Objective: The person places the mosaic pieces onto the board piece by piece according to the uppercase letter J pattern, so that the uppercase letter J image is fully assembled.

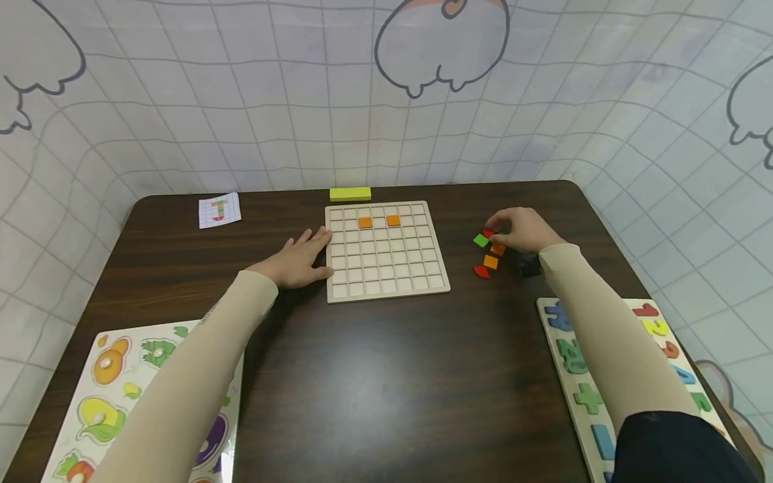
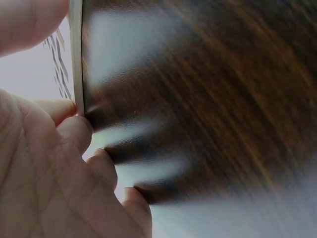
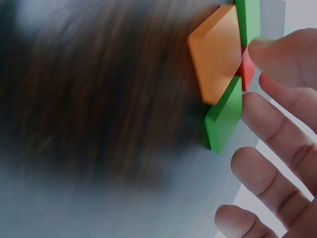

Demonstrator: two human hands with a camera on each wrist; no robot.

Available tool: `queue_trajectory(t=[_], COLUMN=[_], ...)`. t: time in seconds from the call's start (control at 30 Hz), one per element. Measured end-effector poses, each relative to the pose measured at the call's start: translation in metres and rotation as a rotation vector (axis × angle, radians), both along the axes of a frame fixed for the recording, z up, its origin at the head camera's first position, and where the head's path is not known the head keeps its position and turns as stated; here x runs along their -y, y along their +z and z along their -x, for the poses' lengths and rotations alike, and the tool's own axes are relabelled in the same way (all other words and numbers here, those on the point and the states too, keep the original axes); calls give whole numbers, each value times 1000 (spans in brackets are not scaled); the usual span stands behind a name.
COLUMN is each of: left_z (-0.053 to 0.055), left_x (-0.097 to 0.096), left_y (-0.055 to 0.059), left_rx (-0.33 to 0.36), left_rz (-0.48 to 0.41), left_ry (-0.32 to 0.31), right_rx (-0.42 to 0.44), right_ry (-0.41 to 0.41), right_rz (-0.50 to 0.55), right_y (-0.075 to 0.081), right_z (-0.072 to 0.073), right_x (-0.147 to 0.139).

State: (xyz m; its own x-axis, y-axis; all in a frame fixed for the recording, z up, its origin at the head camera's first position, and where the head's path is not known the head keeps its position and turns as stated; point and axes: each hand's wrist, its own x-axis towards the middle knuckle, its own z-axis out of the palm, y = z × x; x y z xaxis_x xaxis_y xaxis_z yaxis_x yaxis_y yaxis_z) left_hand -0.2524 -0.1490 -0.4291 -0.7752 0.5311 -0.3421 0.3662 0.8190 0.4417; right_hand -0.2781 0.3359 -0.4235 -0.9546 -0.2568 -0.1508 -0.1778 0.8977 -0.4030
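In the head view, a pale wooden grid board (image 1: 386, 258) lies on the dark table with two orange squares (image 1: 379, 221) in its upper part. My left hand (image 1: 296, 259) rests at its left edge, fingers spread; in the left wrist view the fingertips (image 2: 101, 168) touch down beside the board's rim (image 2: 77, 59). At the small loose pieces my right hand (image 1: 524, 229) reaches down, thumb and index finger at a red piece (image 3: 248, 69). Whether they pinch it I cannot tell. Beside it lie green (image 1: 480, 240) and orange pieces (image 1: 491, 261), and a red quarter-round piece (image 1: 481, 272).
A yellow-green block (image 1: 350, 194) stands behind the board. A patterned card (image 1: 219, 210) lies back left. Vegetable puzzle board (image 1: 87, 396) is front left, number puzzle board (image 1: 564, 386) front right. A dark object (image 1: 529, 264) sits under the right wrist.
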Motion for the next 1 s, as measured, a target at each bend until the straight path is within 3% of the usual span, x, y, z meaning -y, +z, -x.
queue_trajectory(t=[0.47,1.0], left_z=[-1,0], left_x=[-1,0], left_y=[3,6], left_rx=[1,13], left_rz=[10,9], left_ry=[1,-1], right_rx=[22,9], right_ry=[-68,-189], right_rz=[-54,-153], right_y=[-1,11], right_z=[-4,-6], right_x=[-23,-6])
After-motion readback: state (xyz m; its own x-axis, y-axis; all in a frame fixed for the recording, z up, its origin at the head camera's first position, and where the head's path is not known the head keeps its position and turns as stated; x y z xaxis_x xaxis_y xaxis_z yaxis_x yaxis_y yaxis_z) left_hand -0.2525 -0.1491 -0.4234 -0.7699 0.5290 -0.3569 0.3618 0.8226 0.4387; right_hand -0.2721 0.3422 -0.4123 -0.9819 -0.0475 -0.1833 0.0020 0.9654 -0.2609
